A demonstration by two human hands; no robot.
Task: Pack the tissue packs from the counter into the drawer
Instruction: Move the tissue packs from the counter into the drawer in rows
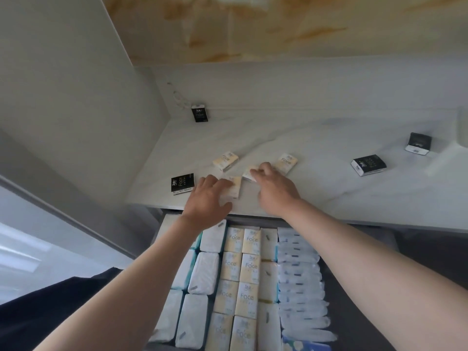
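Four cream packs (225, 160), four black packs (368, 164) (on counter (329, 193)).

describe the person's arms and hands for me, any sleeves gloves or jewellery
Both are bare: the left hand and the right hand show no gloves, rings or watch that I can see. The forearms are uncovered right to the frame edge, with no sleeves in view. Dark navy fabric shows at lower left beside the left arm, probably the person's clothing.

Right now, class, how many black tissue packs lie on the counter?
4: one black tissue pack in the counter's back-left corner, one beside the left hand, two at right. Hands could hide more.
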